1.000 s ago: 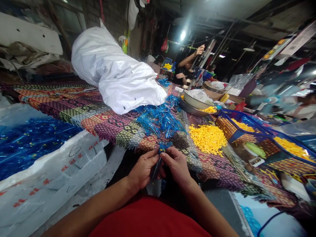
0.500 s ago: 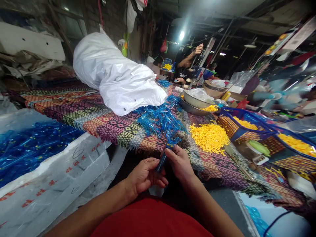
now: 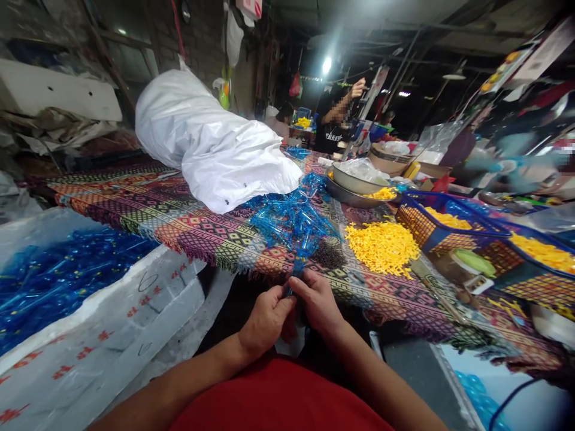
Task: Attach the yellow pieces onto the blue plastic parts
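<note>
Both my hands meet at the table's front edge around a translucent blue plastic piece (image 3: 300,263). My left hand (image 3: 268,317) is closed on its lower end. Fingers of my right hand (image 3: 320,299) pinch it higher up, so much of the piece is hidden. Just beyond lies a heap of similar clear blue plastic parts (image 3: 294,218). A small pile of dark little pieces (image 3: 330,254) sits right of the blue piece. Farther right spreads a mound of small yellow plastic parts (image 3: 381,245).
A big white sack (image 3: 215,137) lies on the patterned cloth (image 3: 179,224). At left stands a foam box (image 3: 135,299) of blue parts. Metal bowls (image 3: 354,191) and blue baskets (image 3: 449,233) with yellow parts line the right. Another person (image 3: 335,129) is at the back.
My left hand has closed in on the blue piece, its fingers now wrapped round the lower end. My right hand has shifted slightly down and left.
</note>
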A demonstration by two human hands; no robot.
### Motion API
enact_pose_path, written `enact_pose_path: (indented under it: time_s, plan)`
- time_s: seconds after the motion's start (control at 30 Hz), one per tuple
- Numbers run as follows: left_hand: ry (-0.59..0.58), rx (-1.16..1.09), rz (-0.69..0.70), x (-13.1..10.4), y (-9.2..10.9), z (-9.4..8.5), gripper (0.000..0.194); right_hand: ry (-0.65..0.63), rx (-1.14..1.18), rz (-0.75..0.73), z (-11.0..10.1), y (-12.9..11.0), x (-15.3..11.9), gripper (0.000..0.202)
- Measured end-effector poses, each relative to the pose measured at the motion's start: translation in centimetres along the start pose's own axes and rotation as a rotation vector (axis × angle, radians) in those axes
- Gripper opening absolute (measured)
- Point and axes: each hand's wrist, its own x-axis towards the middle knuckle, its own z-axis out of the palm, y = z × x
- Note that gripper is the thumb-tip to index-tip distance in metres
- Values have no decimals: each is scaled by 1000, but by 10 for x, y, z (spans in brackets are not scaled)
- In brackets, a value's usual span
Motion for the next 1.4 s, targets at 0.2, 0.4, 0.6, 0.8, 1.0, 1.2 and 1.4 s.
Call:
enact_pose_path:
  time_s: [0.2,0.4,0.6,0.8,1.0,1.2,1.4]
  plan:
    - [89,282,196,9,12,-17,28,-47,-23,-63,-12,1,2,18]
    - [119,277,342,20,28,-24,19,-234,-378,-179,-12,-1,1,23]
    - [288,-279,279,25,36,-13,19,-264,-483,-156,0,0,-4,34]
    - [277,-576,298,25,48,-2,12,-329,-327,-68,8,2,-6,39]
    - [125,-448,342,19,41,-1,11,-288,-359,-201,15,14,-21,41]
    - [-51,-224,319,-2,37,-20,16,-415,-416,-269,-2,6,-21,32]
    - [-174,114,391,-10,46,-27,26,-163,-677,-754,-18,-52,-15,72]
